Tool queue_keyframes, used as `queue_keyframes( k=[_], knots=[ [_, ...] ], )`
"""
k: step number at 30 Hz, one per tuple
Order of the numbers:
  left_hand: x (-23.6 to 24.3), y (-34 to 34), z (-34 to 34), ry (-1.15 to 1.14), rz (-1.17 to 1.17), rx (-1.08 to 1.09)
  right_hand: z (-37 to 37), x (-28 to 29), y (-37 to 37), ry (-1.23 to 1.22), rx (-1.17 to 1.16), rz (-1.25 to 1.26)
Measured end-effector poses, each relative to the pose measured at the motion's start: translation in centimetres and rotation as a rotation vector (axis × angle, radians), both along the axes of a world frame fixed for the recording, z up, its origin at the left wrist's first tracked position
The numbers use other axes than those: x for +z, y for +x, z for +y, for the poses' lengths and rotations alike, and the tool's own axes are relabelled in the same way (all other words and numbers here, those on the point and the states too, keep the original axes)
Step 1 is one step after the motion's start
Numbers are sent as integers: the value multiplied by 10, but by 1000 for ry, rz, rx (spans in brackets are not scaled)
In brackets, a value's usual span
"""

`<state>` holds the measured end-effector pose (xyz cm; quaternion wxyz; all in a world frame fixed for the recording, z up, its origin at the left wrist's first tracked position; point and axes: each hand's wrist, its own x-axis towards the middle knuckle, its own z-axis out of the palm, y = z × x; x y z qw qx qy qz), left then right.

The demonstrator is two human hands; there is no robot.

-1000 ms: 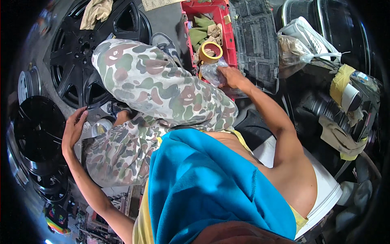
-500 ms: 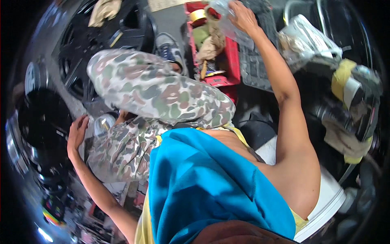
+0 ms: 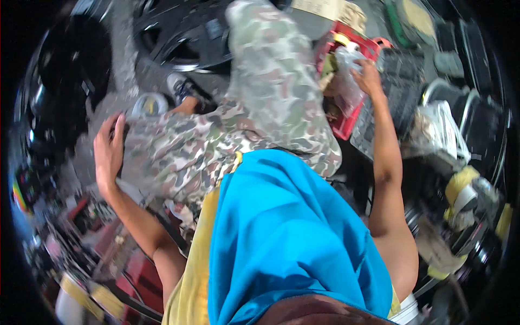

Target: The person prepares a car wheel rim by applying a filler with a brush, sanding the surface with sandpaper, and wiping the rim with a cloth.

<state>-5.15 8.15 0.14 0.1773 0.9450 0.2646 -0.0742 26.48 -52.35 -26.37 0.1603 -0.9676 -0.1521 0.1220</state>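
My right hand (image 3: 368, 77) has its fingers closed on a crumpled clear plastic bag (image 3: 348, 92), over a red crate (image 3: 342, 129). In the crate, a yellow tape roll (image 3: 341, 38) and some cloth-like pieces show beside the bag, which hides part of the contents. My left hand (image 3: 110, 145) is held out at the left, fingers apart and nothing in it. It is close to my bent leg in camouflage trousers (image 3: 179, 135).
A dark wheel rim (image 3: 187, 49) lies ahead, with a round tub (image 3: 150, 104) nearer. A dark ridged panel (image 3: 398, 81) is right of the crate. Farther right are a white plastic bag (image 3: 436, 127) and several metal parts. Tools and scraps clutter the lower left.
My legs have shifted, one knee now pointing forward. My right hand has lowered the plastic bag from the crate's far right side onto its contents. The view has turned left.
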Motion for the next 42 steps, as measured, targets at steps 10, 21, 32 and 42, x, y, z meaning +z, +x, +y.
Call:
queue_keyframes(
  k=[10, 21, 32, 42],
  knots=[
    [-28, -41, -41, 408, -529, 79, 76, 41, 30, 17, 238, -50],
    [-46, -36, -44, 493, -713, 167, 163, 170, 76, 238, 334, -175],
    [-13, -26, -134, 495, -731, 487, 374, 280, 1, 470, 933, -89],
    [-5, -64, -168, 444, -706, 619, 384, 275, -24, 273, 1071, 53]
  ],
)
